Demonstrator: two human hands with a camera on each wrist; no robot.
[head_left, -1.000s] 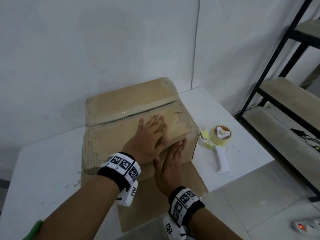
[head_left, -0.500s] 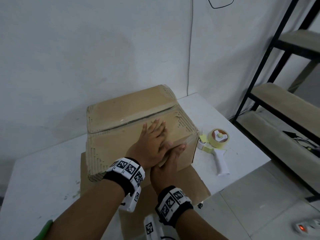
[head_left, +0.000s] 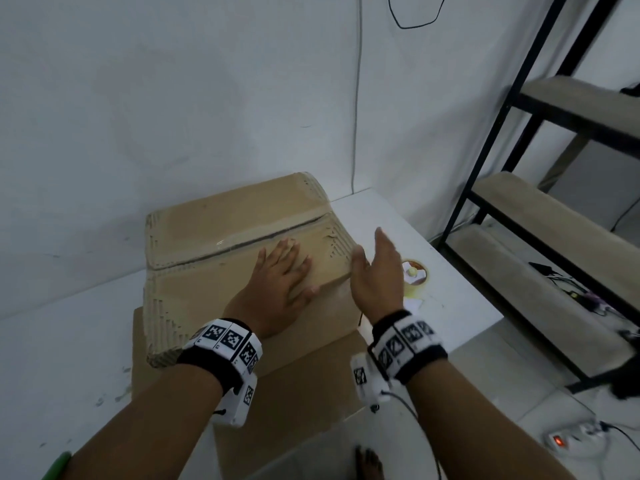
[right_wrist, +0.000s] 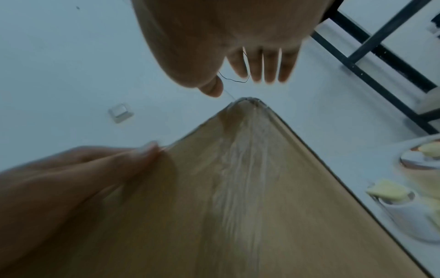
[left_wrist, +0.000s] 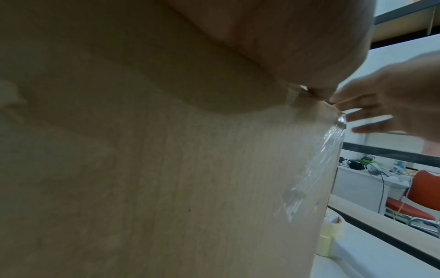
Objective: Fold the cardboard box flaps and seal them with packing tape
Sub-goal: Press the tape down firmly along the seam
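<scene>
The brown cardboard box (head_left: 214, 251) stands on the white table with its top flaps folded shut and clear tape (head_left: 242, 242) along the seam. My left hand (head_left: 280, 268) lies flat on the near flap, fingers straight. My right hand (head_left: 374, 261) hovers open just right of the box's near right corner, holding nothing. It partly hides the yellow tape dispenser (head_left: 415, 277). In the left wrist view a wrinkled strip of clear tape (left_wrist: 309, 169) runs down the box's corner. In the right wrist view my right hand's fingers (right_wrist: 262, 64) are straight above that corner of the box (right_wrist: 238, 188).
A flat cardboard sheet (head_left: 311, 375) lies under the box and overhangs the table's (head_left: 52, 341) near edge. A black metal rack (head_left: 485, 174) with beige shelves stands at the right. A power strip (head_left: 571, 441) lies on the floor. The wall is right behind the box.
My right hand has left the box's near side and lifted to the right, beside the corner. My left hand stays flat on the top flap.
</scene>
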